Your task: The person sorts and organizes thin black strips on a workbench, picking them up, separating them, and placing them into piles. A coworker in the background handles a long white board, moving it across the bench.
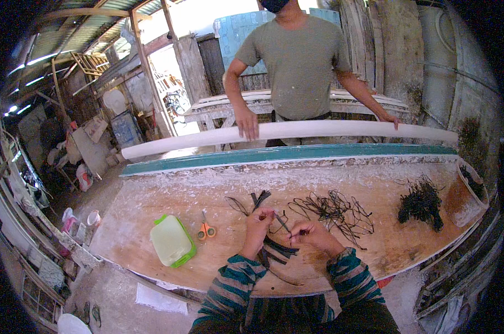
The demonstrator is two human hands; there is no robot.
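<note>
My left hand (pixel 258 221) and my right hand (pixel 312 234) are close together above a plaster-stained wooden worktable (pixel 151 206). Both pinch the same thin black strip (pixel 282 223) that runs between them. More black strips (pixel 277 250) lie under my hands near the table's front edge. A loose tangle of thin black strands (pixel 335 211) lies just beyond my right hand, and a denser dark clump (pixel 421 203) sits farther right. My sleeves are striped teal and brown.
A green-lidded box (pixel 172 240) and orange-handled scissors (pixel 207 229) lie left of my hands. Across the table a person in a grey-green shirt holds a long white moulding (pixel 318 131) with both hands. A teal strip (pixel 285 154) runs along the far edge. A bucket (pixel 470 195) stands at right.
</note>
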